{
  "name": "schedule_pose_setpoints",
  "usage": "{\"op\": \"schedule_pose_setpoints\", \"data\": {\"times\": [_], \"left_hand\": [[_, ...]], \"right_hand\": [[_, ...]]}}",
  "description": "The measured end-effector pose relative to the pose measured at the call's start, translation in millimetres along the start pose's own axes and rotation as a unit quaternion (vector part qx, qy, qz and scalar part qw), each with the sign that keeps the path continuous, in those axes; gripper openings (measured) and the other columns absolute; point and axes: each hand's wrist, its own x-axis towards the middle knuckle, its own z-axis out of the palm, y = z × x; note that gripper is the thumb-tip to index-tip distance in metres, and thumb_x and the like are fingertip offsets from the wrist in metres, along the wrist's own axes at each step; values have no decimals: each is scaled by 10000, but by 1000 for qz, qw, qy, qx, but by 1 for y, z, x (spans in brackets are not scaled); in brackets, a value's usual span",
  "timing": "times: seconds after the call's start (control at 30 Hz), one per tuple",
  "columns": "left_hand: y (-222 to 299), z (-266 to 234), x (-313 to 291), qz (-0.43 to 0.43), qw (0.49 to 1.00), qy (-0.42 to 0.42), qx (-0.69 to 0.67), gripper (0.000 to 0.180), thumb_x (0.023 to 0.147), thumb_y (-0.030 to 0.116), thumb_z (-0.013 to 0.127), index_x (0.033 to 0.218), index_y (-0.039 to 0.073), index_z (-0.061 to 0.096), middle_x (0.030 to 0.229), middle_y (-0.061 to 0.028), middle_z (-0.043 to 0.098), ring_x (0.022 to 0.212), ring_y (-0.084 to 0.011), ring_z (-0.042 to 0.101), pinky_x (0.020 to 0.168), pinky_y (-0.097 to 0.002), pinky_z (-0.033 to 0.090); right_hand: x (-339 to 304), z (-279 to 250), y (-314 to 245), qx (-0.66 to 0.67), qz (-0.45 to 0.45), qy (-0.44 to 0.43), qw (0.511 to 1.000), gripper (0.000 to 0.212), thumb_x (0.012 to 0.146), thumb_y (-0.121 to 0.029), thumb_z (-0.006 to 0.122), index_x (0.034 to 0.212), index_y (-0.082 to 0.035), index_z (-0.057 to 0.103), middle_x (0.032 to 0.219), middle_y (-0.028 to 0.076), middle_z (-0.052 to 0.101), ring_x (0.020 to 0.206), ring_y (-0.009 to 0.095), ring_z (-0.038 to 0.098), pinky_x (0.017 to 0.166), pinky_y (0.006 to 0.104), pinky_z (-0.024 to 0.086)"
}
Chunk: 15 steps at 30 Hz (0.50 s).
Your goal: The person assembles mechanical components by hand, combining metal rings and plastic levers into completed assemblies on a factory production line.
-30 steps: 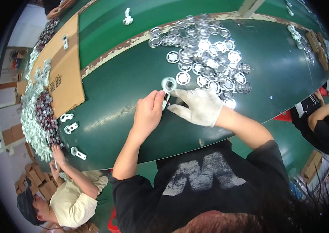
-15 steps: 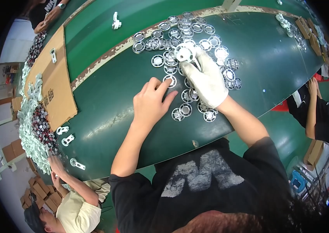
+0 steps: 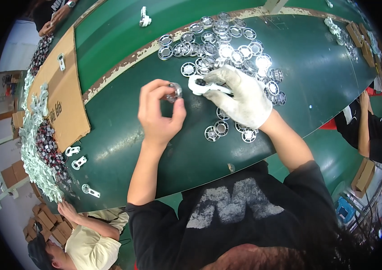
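Between the thumb and fingers of my bare left hand [image 3: 158, 112] is a round silver ring part [image 3: 175, 92], lifted off the table and tilted on edge. My right hand [image 3: 245, 99], in a white glove, grips a white plastic handle-shaped part [image 3: 198, 85] with a rounded head and a dark spot at its middle. That head points toward the ring, with a small gap between them. Behind and beside the glove lies a loose pile of silver spoked rings [image 3: 209, 38], partly hidden by the glove. Several more rings [image 3: 220, 128] rest nearer me.
The green table [image 3: 123, 130] has a worn raised edge [image 3: 123, 67] beyond. At left lie a cardboard sheet [image 3: 71, 103], a heap of white parts [image 3: 35, 153] and loose white parts [image 3: 79, 163]. A co-worker [image 3: 92, 240] reaches in at lower left; another person [image 3: 371, 130] sits at right.
My left hand has picked a ring off the table and drawn it left. My right hand has lowered toward me and turned the white part so its head points left.
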Motion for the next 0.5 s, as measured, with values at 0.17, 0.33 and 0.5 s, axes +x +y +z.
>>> {"op": "schedule_pose_setpoints", "data": {"times": [0.17, 0.33, 0.5], "left_hand": [[10, -16, 10, 78, 995, -58, -36, 317, 704, 54, 785, 1001, 38, 674, 1106, -144, 661, 921, -284, 653, 773, -368, 558], [13, -9, 10, 90, 991, -102, -9, 391, 709, 67, 863, 1054, 54, 680, 1183, -108, 688, 953, -293, 665, 807, -387, 548], [12, -2, 4, 11, 988, -86, -131, 425, 731, 7, 857, 1098, 44, 646, 1224, -125, 698, 1088, -290, 683, 897, -359, 568]], "right_hand": [[2, 1, -7, -60, -38, -25, 997, 330, 838, -225, 789, 1136, -146, 671, 921, 45, 685, 847, 266, 697, 713, 373, 552], [1, 7, -10, -44, -76, -9, 996, 358, 827, -205, 804, 1149, -138, 662, 971, 59, 714, 868, 281, 715, 686, 381, 558], [-2, 10, -6, -32, -56, 15, 998, 358, 853, -204, 786, 1179, -122, 662, 1007, 76, 732, 894, 293, 721, 713, 377, 566]]}}
